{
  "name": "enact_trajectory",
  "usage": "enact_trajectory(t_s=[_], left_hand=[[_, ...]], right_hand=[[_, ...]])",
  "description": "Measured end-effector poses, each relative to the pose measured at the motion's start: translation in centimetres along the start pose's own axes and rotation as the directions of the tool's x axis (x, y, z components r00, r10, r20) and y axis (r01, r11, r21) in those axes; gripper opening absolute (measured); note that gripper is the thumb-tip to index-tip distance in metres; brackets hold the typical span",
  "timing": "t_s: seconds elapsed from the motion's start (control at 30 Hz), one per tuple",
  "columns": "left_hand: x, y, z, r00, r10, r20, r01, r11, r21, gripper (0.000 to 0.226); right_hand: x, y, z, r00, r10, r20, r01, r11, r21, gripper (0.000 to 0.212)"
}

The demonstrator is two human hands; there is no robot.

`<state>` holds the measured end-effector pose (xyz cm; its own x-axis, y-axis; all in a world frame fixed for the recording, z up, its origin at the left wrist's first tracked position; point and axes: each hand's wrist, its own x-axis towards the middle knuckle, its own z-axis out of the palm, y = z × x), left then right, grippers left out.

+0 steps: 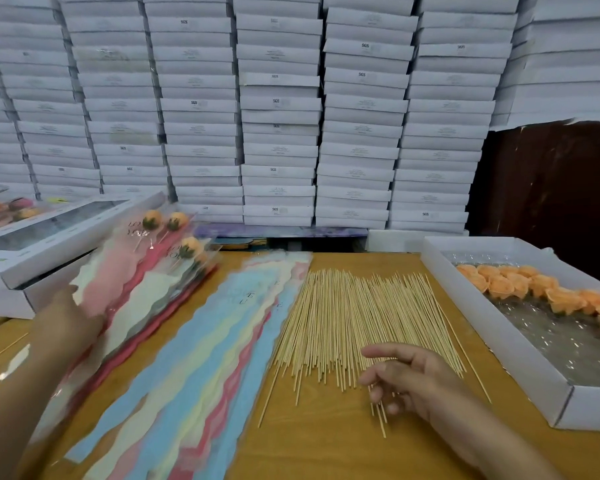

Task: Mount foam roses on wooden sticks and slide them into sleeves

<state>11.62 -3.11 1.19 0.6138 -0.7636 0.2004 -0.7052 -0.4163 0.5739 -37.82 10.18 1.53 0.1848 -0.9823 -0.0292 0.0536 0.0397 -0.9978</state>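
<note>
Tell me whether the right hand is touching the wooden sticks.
Touching. The head view shows the right hand lying over the near end of the wooden sticks, its fingers curled among a few loose ones.

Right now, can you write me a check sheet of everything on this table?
Surface: yellow wooden table, mostly covered.
Job's things: pale wooden sticks fanned out; orange foam roses in white cardboard tray; pastel plastic sleeves; finished sleeved roses piled at left.
Clutter: windowed white box.
Hands: left hand at the finished pile, blurred; right hand over the stick ends.
Cables: nothing seen.
Surroundings: stacked white boxes.
</note>
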Motion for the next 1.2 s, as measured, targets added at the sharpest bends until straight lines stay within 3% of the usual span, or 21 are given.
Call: enact_trajectory(t_s=[0.07,0.13,0.23,0.3,0.37,0.47,0.53,0.63,0.73,0.8,0.87,0.93,1.07,1.2], left_hand=[[-0.6,0.1,0.5,0.991,0.115,-0.062,-0.100,0.974,0.205,0.050],[-1.3,0.1,1.1,0.979,0.205,-0.022,-0.189,0.936,0.297,0.039],[-2.0,0.2,1.7,0.977,0.191,0.092,-0.211,0.928,0.308,0.048],[-2.1,0.1,1.6,0.975,0.194,0.109,-0.219,0.927,0.305,0.050],[-2.4,0.4,1.0,0.977,0.202,0.072,-0.215,0.921,0.326,0.052],[-3.8,3.3,0.2,0.968,0.242,-0.064,-0.214,0.932,0.293,0.046],[-5.8,6.3,0.2,0.909,0.401,-0.114,-0.367,0.899,0.237,0.045],[-10.4,10.8,1.2,0.799,0.602,-0.015,-0.601,0.798,0.033,0.048],[-15.4,13.5,3.3,0.703,0.689,0.174,-0.676,0.724,-0.135,0.048],[-18.1,14.5,4.7,0.601,0.752,0.273,-0.726,0.656,-0.209,0.051],[-20.1,14.9,6.2,0.499,0.798,0.338,-0.784,0.582,-0.216,0.054],[-21.2,14.9,7.5,0.439,0.812,0.385,-0.822,0.536,-0.194,0.056],[-22.0,14.3,9.1,0.387,0.808,0.445,-0.851,0.499,-0.166,0.054],[-21.8,13.8,9.4,0.411,0.805,0.429,-0.836,0.520,-0.176,0.051]], right_hand=[[0.0,0.1,-0.1,1.000,-0.021,-0.013,0.021,1.000,0.004,0.025],[0.0,0.1,-0.2,0.999,-0.035,-0.022,0.035,0.999,0.011,0.036],[0.1,0.0,-0.2,0.999,-0.040,-0.037,0.040,0.999,0.014,0.048],[0.1,0.0,-0.2,0.999,-0.038,-0.039,0.038,0.999,0.014,0.038],[0.1,0.0,-0.1,0.998,-0.038,-0.049,0.038,0.999,0.009,0.024],[0.2,-0.1,0.0,0.997,-0.035,-0.071,0.035,0.999,-0.006,0.021],[0.2,-0.1,0.1,0.996,-0.039,-0.079,0.038,0.999,-0.008,0.021],[0.1,-0.1,0.1,0.994,-0.044,-0.098,0.042,0.999,-0.014,0.020],[0.0,-0.2,0.2,0.990,-0.050,-0.129,0.049,0.999,-0.010,0.020],[0.0,-0.3,0.2,0.988,-0.056,-0.145,0.056,0.998,-0.005,0.020],[0.0,-0.4,0.3,0.986,-0.060,-0.153,0.059,0.998,-0.007,0.020],[0.0,-0.3,0.3,0.986,-0.062,-0.157,0.061,0.998,-0.010,0.019],[0.2,0.0,0.1,0.985,-0.075,-0.157,0.077,0.997,0.005,0.019],[0.3,0.2,-0.3,0.980,-0.105,-0.169,0.110,0.994,0.026,0.021]])
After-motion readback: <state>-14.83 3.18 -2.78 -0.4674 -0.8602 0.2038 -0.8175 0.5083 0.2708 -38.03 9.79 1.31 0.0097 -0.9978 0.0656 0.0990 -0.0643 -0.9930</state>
